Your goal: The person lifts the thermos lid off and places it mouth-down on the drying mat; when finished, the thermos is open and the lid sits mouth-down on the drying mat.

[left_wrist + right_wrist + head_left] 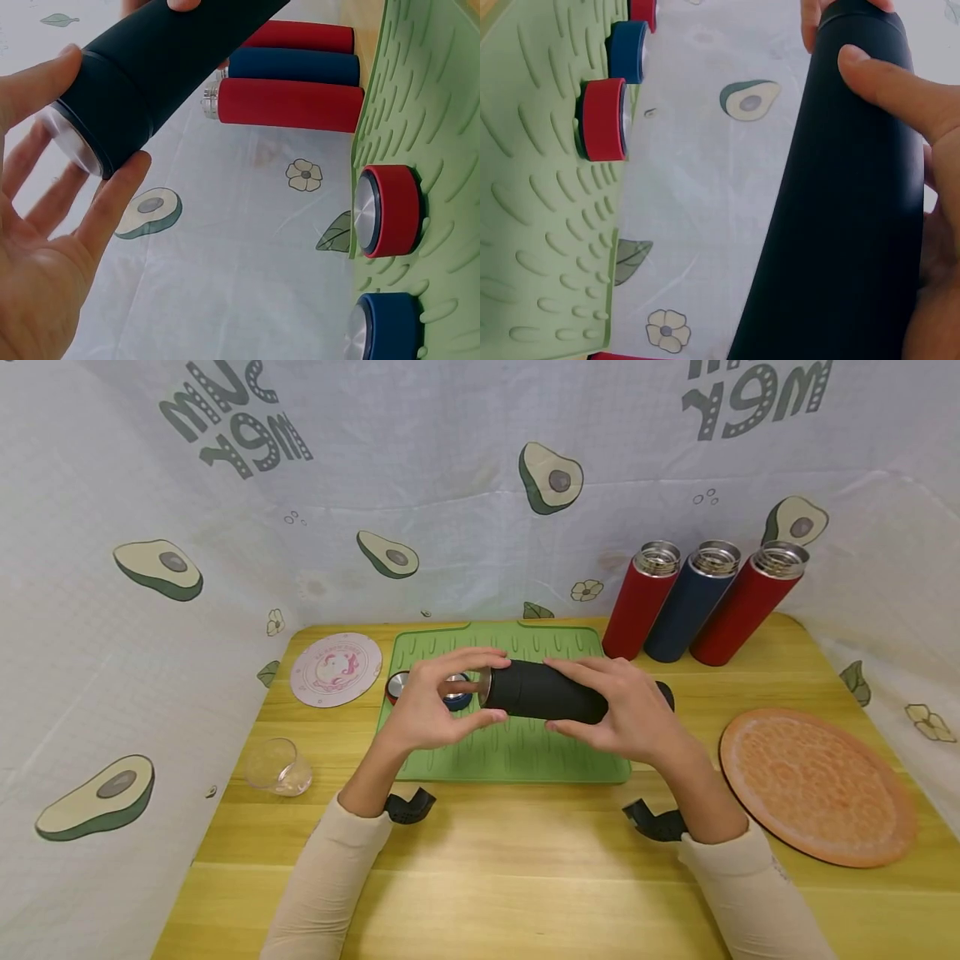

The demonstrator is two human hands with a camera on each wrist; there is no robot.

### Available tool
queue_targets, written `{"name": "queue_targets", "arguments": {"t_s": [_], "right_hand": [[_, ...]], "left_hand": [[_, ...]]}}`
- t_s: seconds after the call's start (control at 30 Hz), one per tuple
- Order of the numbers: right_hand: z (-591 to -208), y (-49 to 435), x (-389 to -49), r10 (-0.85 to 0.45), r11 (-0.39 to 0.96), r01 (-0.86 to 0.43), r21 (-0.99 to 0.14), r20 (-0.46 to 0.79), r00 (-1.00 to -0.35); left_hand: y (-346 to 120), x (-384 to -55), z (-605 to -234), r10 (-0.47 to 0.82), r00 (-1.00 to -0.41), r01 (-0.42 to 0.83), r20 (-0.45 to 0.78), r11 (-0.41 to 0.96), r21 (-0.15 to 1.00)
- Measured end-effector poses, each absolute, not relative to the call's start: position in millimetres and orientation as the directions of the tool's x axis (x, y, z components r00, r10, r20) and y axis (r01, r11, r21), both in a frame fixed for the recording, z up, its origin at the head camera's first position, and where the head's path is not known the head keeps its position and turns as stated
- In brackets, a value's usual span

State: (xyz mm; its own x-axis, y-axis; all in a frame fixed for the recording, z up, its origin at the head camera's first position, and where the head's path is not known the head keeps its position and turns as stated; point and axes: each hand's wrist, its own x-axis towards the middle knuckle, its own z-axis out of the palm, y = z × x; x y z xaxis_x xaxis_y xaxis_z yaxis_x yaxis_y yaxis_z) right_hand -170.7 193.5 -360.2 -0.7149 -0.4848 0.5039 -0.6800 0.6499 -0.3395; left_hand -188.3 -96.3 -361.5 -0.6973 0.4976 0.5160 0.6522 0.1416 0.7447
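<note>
A black thermos [547,691] lies sideways in both hands above a green ridged mat [517,756]. My left hand [431,702] grips its capped end, thumb and fingertips round the lid [105,112] with its silvery top. The right hand [618,706] holds the body, its thumb [889,79] along the black side. Beneath on the mat sit a red lid [604,120], a blue lid [628,52] and another red lid [643,11], spaced in a row. In the head view the bottle and left hand partly cover this row.
At the back right stand a red bottle [637,606], a blue bottle [690,606] and a second red bottle [746,606], all lidless. A clear glass [281,768] is at left, below a round pink-and-white mat [311,672]. A round orange placemat [817,785] lies at right.
</note>
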Motion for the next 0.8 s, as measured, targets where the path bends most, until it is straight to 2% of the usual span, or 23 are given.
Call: {"name": "queue_targets", "arguments": {"t_s": [0.3,0.43,0.57,0.8], "right_hand": [[-362.6,187.9,-172.6,-0.479,0.661,-0.718,-0.22,0.612,-0.629],[-362.0,187.4,-172.6,-0.479,0.663,-0.725,-0.189,0.637,-0.604],[-360.4,191.5,-171.4,-0.452,0.663,-0.708,-0.244,0.623,-0.638],[-354.7,200.4,-169.4,-0.448,0.656,-0.676,-0.336,0.548,-0.707]], "left_hand": [[-93.9,-185.1,-361.7,0.387,-0.83,0.504,0.4,0.215,0.837],[-93.2,-184.4,-361.9,0.359,-0.855,0.469,0.375,0.222,0.855],[-93.6,-187.0,-363.2,0.431,-0.812,0.499,0.394,0.163,0.851],[-95.2,-190.2,-363.3,0.554,-0.649,0.651,0.521,0.053,0.757]]}}
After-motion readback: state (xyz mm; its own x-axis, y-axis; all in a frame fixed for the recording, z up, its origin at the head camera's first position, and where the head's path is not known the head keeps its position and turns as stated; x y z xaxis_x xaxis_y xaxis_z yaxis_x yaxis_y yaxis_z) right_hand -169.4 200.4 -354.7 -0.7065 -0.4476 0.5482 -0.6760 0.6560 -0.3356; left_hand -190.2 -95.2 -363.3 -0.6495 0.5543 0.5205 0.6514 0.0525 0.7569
